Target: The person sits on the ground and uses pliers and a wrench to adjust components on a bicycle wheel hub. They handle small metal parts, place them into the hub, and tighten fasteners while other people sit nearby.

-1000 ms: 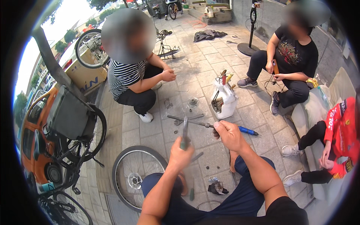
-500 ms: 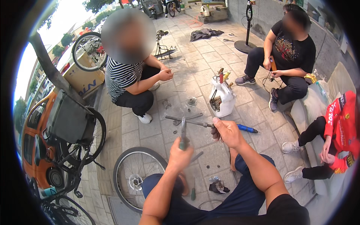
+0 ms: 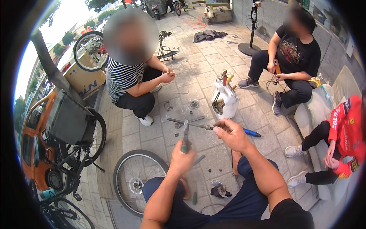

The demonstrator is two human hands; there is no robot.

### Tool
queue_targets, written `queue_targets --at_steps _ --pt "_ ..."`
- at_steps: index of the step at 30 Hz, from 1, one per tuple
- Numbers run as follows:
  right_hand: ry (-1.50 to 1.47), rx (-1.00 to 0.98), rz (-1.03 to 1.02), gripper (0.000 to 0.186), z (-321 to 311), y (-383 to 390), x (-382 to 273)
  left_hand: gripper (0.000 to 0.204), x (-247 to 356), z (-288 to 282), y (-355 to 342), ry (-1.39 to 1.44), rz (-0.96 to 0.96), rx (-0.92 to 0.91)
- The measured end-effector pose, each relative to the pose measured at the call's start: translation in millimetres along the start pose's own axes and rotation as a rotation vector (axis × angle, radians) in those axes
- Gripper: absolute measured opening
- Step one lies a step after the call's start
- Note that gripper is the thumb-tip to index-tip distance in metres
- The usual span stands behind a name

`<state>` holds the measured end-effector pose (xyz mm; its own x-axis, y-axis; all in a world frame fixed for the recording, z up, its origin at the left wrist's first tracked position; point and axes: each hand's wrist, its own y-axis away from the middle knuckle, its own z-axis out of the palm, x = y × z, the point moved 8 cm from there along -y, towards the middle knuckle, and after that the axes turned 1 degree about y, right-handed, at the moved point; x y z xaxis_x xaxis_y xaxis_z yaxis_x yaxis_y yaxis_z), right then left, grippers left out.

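My left hand (image 3: pixel 182 159) is closed around the green handles of a pair of pliers (image 3: pixel 186 133), held upright. Their silver jaws meet a long dark axle rod (image 3: pixel 198 125) that lies crosswise in front of me, clear of the ground. At the rod's right end, my right hand (image 3: pixel 234 135) pinches it between thumb and fingers. A small collar or nut (image 3: pixel 207 127) sits on the rod just left of that thumb; the very tip is hidden by the fingers. Beneath the rod, a wrench (image 3: pixel 196 119) rests on the paving.
A bicycle wheel (image 3: pixel 119 179) lies by my left knee. A white container of tools (image 3: pixel 228 108), a blue tool (image 3: pixel 251 132), a sprocket (image 3: pixel 193 104), a green-handled screwdriver (image 3: pixel 195 197) and a black rag (image 3: pixel 220 191) are around me. One person squats ahead; two sit at right.
The fingers of my right hand have shifted on the rod's end, the thumb now lower and the index finger over the top. The pliers stay on the rod in my left hand.
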<state>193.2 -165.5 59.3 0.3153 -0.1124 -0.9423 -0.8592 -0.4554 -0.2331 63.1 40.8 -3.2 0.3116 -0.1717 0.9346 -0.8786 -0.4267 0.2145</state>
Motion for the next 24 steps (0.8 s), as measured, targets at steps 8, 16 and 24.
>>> queue_targets --at_steps 8,16,24 --pt "-0.153 -0.214 0.326 0.052 11.1 2.8 15.7 0.021 5.3 0.1 -0.4 -0.017 0.097 0.043" --pt "-0.039 -0.139 0.226 0.049 11.6 3.8 15.8 0.028 -3.4 0.6 0.0 -0.016 0.007 0.005" --pt "0.036 0.001 -0.023 0.042 1.1 3.1 -7.3 0.023 -1.1 -0.1 -0.3 0.012 0.055 0.034"
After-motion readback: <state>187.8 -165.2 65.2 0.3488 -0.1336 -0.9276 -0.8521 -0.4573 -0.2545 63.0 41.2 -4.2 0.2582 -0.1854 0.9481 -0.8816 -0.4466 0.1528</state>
